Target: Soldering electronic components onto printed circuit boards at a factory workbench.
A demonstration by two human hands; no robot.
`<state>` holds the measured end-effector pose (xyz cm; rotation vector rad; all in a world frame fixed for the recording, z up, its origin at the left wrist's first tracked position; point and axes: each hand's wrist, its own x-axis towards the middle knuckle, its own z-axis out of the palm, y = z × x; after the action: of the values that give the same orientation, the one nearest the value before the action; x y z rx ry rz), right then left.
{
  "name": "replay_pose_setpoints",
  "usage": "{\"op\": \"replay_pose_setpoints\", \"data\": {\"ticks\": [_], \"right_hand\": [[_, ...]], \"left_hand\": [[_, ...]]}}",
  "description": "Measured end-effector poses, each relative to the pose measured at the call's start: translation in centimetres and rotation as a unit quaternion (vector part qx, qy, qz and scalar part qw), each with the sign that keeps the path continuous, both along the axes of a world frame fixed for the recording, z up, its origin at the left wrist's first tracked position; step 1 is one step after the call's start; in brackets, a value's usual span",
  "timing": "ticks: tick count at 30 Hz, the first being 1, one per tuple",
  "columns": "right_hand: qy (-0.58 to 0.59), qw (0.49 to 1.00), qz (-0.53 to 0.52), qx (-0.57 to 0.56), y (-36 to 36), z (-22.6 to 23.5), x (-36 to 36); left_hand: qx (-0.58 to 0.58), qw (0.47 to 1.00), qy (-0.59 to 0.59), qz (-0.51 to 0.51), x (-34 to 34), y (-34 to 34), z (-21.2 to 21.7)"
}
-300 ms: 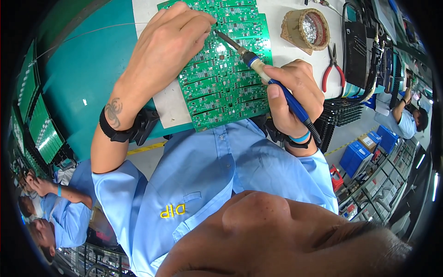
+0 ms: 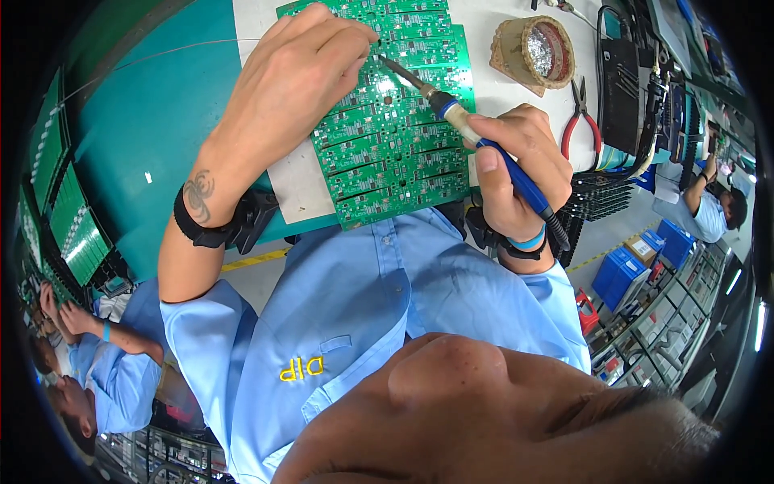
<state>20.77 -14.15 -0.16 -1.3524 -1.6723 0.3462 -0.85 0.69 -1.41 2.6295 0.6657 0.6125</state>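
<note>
A green panel of joined circuit boards [image 2: 387,153] lies before me, dotted with small parts. My left hand [image 2: 294,77] reaches over its left side, finger and thumb closed near the panel's upper middle. From this hand a thin solder wire [image 2: 201,43] runs off leftward; its working end is hidden by the fingers. My right hand [image 2: 520,165] grips a blue-handled soldering iron [image 2: 451,113] like a pen. The iron's tip points up and left, just beside my left fingertips; whether it touches the board I cannot tell.
Right of the panel stand a round pot of silvery scraps [image 2: 542,52], red-handled pliers [image 2: 582,125] and a black box [image 2: 621,89] with cables. A teal mat [image 2: 153,137] covers the left. Green boards stand in a rack [image 2: 81,234]; co-workers sit at both sides.
My right hand and the iron have shifted slightly to the right, drawing the tip a little away from my left fingertips. My left hand stays put. A co-worker's hands at left have moved.
</note>
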Motion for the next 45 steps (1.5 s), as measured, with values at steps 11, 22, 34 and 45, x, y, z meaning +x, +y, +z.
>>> {"op": "replay_pose_setpoints", "data": {"ticks": [11,22,34,45], "right_hand": [[0.008,0.993,-0.11,0.04,-4.9,-1.3,2.5],[0.024,0.992,-0.102,0.066,-4.3,-1.3,3.5],[0.014,1.0,-0.013,0.007,1.1,-0.4,1.4],[0.009,1.0,0.002,-0.007,1.7,-1.0,1.3]], "left_hand": [[0.048,0.993,-0.097,0.037,0.1,0.2,0.5],[-0.106,0.978,0.015,0.181,0.0,-0.1,0.3],[-0.027,0.998,-0.038,0.029,1.5,0.9,0.0],[-0.015,0.999,-0.022,0.021,1.4,1.5,-0.5]]}}
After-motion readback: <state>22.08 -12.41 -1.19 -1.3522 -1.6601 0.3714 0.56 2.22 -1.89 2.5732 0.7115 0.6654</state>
